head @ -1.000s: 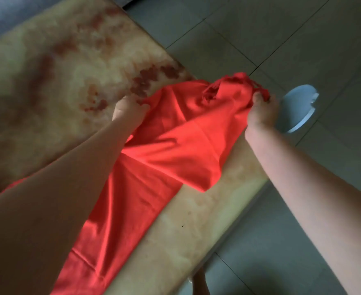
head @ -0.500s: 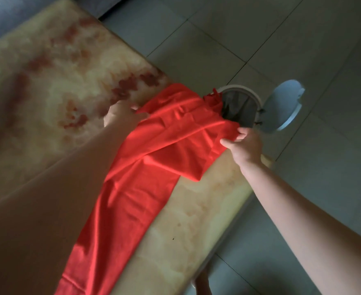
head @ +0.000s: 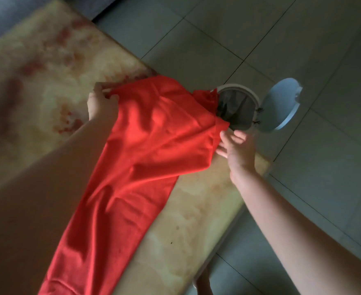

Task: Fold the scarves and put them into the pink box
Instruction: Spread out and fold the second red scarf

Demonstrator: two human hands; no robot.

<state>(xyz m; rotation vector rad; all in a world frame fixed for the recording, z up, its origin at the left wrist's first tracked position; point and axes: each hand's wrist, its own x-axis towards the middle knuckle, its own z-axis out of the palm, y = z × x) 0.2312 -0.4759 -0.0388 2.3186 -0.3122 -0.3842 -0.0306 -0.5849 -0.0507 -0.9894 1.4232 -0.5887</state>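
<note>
Risks first. Far end of red scarf (head: pixel 154 145) overhangs the worktop (head: pixel 37 71) edge, bunched corner sitting right at the rim of an open waste bin (head: pixel 237 107) on the floor w/ its lid (head: pixel 281 103) flipped back. Judgement: if that corner slips or gets let go, it likely drops into the bin liner. Cause would be slick-looking fabric + only one firm grip on it. Second risk: fold line goes skew. Upper layer already lies diagonal across the lower run, creases visible mid-cloth, so edges prob won't match w/o re-squaring. Third: long tail runs down toward the near worktop edge and out of view at bottom; can't tell how much hangs off, could drag the rest w/ it.

Hands. Left hand (head: pixel 101 105) closed on the scarf's far-left corner, fingers pinching the edge, held just above worktop; forearm lies over the cloth's left side. Right hand (head: pixel 237 150) spread wide, fingers loose and splayed, fingertips (head: pixel 223 138) touching or nearly touching the folded right edge. Not gripping anything as far as visible; exact contact blurred.

Scarf location: on worktop, running from bottom-left up to the far-right corner, top portion doubled over. Fold step in progress, early. Pink box: not in view. No other scarves visible. A foot (head: pixel 203 284) shows on floor at bottom edge.
</note>
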